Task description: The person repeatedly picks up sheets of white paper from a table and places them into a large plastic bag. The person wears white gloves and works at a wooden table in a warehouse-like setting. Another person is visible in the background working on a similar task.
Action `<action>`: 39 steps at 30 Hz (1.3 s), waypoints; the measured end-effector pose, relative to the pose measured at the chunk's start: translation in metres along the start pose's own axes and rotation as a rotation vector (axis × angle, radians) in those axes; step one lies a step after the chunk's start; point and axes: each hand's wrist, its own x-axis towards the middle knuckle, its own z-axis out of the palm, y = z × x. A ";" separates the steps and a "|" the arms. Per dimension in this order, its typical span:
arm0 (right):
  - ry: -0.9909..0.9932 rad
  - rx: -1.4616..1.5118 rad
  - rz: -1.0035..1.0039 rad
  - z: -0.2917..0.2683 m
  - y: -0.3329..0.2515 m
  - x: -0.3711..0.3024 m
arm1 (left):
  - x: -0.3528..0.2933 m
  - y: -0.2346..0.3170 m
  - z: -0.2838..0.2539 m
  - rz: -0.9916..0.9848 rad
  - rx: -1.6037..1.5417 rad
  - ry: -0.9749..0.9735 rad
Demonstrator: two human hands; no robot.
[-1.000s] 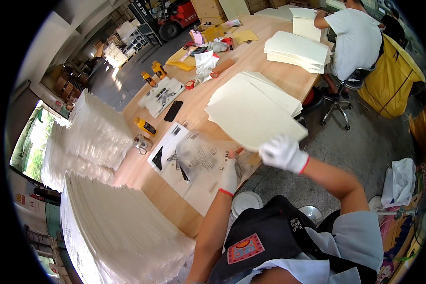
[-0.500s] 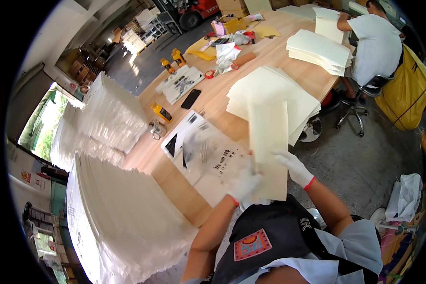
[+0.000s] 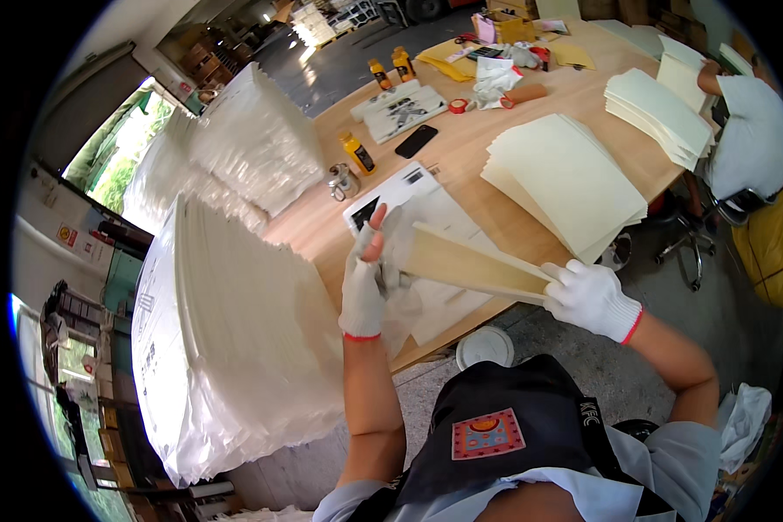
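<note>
The right hand (image 3: pixel 587 300), in a white glove with a red cuff, has its fingers closed on one end of the cream paper (image 3: pixel 474 268). I can't tell if that is one sheet or a few. The paper reaches across from these fingers toward the left hand (image 3: pixel 363 283), and it bends in a curve.

The left finger and thumb poke up bare out of their glove, with a little gap between them. A thin clear bag (image 3: pixel 400 300) is right beside them, but I can't tell how tightly they hold it, or if the paper's end is inside it.

The step in hand looks like bringing the paper and the bag together. I think the next move calls for the bag's mouth to be wide and the paper's edges to be even, with a soft push so nothing creases.

To the left of the left fingers stands a tall wrapped stack (image 3: pixel 235 339). Under and just past the fingers, a printed white sheet (image 3: pixel 448 217) lies on the wooden table (image 3: pixel 465 143). Past the right fingers is a spread-out cream pile (image 3: pixel 565 178). Past the left fingers are a jar with scissors (image 3: pixel 344 181), a yellow bottle (image 3: pixel 357 154) and a black phone (image 3: pixel 416 142). Farther off, beyond the right fingers, a co-worker (image 3: pixel 752 139) sits near another cream pile (image 3: pixel 657 113).
</note>
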 end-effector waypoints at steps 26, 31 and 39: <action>-0.323 0.222 -0.023 0.042 -0.039 0.066 | -0.059 -0.056 0.024 0.619 1.023 0.285; -0.531 1.265 0.287 0.099 -0.003 0.071 | -0.082 -0.127 0.013 0.707 0.996 -0.143; 0.037 0.514 0.087 0.208 -0.023 0.081 | -0.022 -0.079 0.080 0.562 1.010 -0.190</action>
